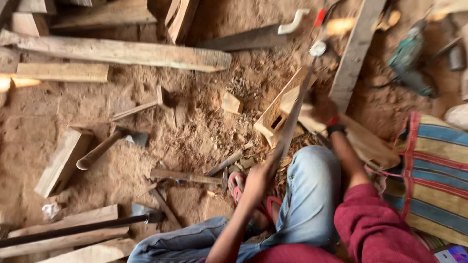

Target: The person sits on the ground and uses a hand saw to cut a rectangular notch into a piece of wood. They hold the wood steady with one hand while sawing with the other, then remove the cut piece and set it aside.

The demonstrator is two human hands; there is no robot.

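Observation:
I sit on a sawdust-covered floor with my knee in blue jeans (312, 190) raised. My left hand (257, 179) is closed around the lower end of a long flat blade (292, 117), which slants up and to the right and is blurred. My right hand (324, 111), with a dark wristband, holds a pale wooden piece (274, 117) with a slot cut in its side. The blade crosses over that piece. My foot in a red sandal (238, 187) rests just below it.
A hammer-like tool (109, 145) lies to the left, and a long-handled tool (73, 229) at the bottom left. Planks (122, 51) and offcuts lie along the top and left. At the top is a handsaw (253, 36), at the top right a green power drill (409, 58), and on the right a striped cloth (434, 175).

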